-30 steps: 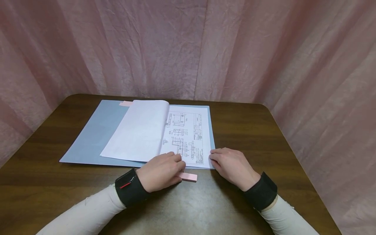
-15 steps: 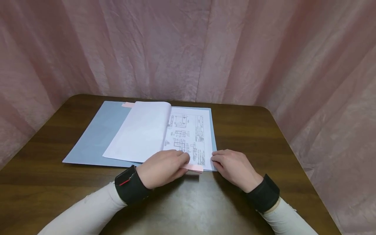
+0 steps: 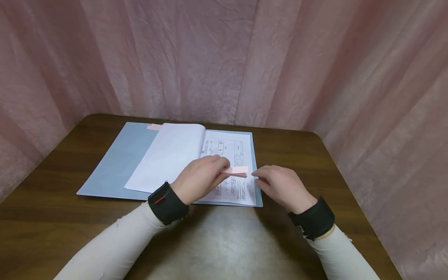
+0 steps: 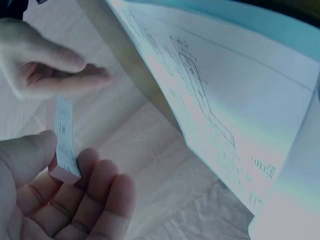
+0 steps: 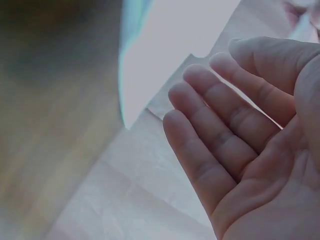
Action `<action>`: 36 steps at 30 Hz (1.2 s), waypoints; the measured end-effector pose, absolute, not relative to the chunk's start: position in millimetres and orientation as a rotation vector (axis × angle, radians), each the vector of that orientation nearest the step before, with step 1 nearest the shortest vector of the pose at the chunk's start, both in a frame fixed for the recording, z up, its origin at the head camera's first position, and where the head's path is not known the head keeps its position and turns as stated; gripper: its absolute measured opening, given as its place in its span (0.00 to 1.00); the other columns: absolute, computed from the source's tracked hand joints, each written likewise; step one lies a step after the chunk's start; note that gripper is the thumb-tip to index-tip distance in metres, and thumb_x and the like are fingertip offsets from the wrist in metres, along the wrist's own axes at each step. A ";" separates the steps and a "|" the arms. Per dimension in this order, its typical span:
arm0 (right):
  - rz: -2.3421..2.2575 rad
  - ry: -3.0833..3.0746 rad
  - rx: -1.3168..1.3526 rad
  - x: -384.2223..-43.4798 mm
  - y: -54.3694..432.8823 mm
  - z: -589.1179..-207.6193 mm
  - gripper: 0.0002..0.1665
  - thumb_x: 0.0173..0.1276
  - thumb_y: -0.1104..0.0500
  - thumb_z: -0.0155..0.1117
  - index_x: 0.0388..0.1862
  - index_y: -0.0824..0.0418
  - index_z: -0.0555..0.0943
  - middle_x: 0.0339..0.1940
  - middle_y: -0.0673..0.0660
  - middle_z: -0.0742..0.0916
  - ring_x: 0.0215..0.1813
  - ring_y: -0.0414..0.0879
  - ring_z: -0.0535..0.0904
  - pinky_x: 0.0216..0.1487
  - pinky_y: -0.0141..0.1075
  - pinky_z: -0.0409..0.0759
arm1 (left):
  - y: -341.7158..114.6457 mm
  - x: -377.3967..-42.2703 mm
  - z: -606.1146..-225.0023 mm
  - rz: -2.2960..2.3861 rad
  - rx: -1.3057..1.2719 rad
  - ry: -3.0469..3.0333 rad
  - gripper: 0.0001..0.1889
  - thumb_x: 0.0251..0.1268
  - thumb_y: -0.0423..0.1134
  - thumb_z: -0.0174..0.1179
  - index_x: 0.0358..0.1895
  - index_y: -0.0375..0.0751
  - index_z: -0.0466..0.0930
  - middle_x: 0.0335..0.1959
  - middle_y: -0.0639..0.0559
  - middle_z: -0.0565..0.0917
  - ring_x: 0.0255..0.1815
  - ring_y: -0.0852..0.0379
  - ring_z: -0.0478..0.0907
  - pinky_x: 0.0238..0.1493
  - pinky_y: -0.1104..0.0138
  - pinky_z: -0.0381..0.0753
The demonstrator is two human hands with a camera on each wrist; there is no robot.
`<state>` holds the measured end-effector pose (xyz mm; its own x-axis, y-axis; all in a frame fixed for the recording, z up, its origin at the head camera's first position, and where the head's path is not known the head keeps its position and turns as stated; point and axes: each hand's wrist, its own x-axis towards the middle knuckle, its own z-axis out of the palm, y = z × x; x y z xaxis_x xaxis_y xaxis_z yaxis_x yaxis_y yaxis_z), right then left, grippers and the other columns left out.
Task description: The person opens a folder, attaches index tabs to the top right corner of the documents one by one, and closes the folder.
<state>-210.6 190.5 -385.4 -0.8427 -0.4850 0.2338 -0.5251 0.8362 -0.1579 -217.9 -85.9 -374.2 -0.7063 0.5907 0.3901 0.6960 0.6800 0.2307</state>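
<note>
My left hand (image 3: 201, 179) pinches a narrow pink sticky-note pad (image 3: 238, 170) between thumb and fingers, above a printed technical drawing (image 3: 246, 151). The left wrist view shows the pad's printed pale underside (image 4: 65, 132). My right hand (image 3: 281, 186) is just right of the pad's free end, with a small gap between. Its fingers look relaxed and hold nothing in the right wrist view. The drawing lies in a light blue folder (image 3: 112, 167). A blank white sheet (image 3: 168, 155) is turned over to the left, its right edge curving up.
A pink sticky note (image 3: 154, 126) sticks out at the top of the turned sheet, against the folder. The folder lies on a dark brown wooden table (image 3: 290, 151). A pink curtain (image 3: 224, 58) hangs behind and beside the table.
My left hand has lifted the pink sticky-note pad from the table in front of the folder, up and over the drawing. My right hand has left the folder's right lower corner and risen slightly.
</note>
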 end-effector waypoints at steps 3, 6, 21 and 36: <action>0.333 -2.784 0.770 -214.2 188.5 -372.3 0.16 0.71 0.62 0.81 0.56 0.60 0.93 0.50 0.55 0.94 0.45 0.48 0.88 0.47 0.45 0.89 | -87.7 -220.6 -373.3 -0.552 -0.960 -2.619 0.13 0.73 0.42 0.77 0.53 0.44 0.87 0.40 0.54 0.88 0.35 0.57 0.77 0.40 0.64 0.81; 0.370 -2.741 0.768 -216.9 184.3 -361.0 0.16 0.72 0.62 0.81 0.57 0.59 0.93 0.52 0.55 0.93 0.48 0.50 0.89 0.48 0.46 0.89 | -89.5 -222.8 -373.8 -0.556 -0.921 -2.634 0.13 0.73 0.42 0.77 0.53 0.43 0.87 0.42 0.53 0.89 0.36 0.56 0.78 0.41 0.63 0.82; 0.525 -2.447 1.019 -223.0 162.0 -353.0 0.19 0.65 0.62 0.87 0.55 0.55 0.94 0.48 0.49 0.94 0.50 0.45 0.89 0.47 0.42 0.88 | -90.2 -224.7 -373.9 -0.569 -0.902 -2.666 0.14 0.72 0.41 0.77 0.55 0.42 0.88 0.43 0.52 0.90 0.39 0.55 0.81 0.45 0.62 0.84; 0.445 -2.396 1.053 -222.4 158.9 -357.0 0.09 0.69 0.59 0.84 0.48 0.55 0.95 0.41 0.48 0.93 0.42 0.43 0.88 0.41 0.40 0.87 | -88.4 -222.8 -373.0 -0.564 -0.961 -2.628 0.11 0.74 0.43 0.76 0.52 0.43 0.88 0.39 0.54 0.88 0.37 0.57 0.79 0.42 0.63 0.81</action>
